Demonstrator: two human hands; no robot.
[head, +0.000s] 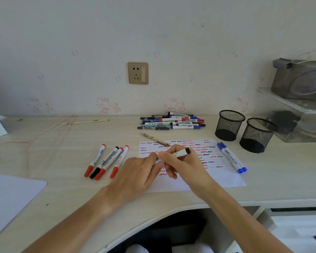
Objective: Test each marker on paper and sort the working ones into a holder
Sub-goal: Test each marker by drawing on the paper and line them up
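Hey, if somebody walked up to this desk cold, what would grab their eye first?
Probably both hands, left hand and right hand, gripping a black-capped marker over the paper, which is covered in red, blue and black squiggles. Next, the two black mesh holders at the right, and the pile of pens by the wall.

Desk: we see a pale wood-grain desk (62, 161) with a curved front edge.
Middle: a scribbled sheet of paper (224, 178); a patterned pencil (154, 139) lies partly on its far edge.
Left: four markers (106, 161) side by side, a blank sheet (11, 196), a pink cord (35, 141).
Back: a pile of pens (171, 121).
Right: two blue markers (231, 157), two mesh holders (244, 130), a clear bin (303, 125).
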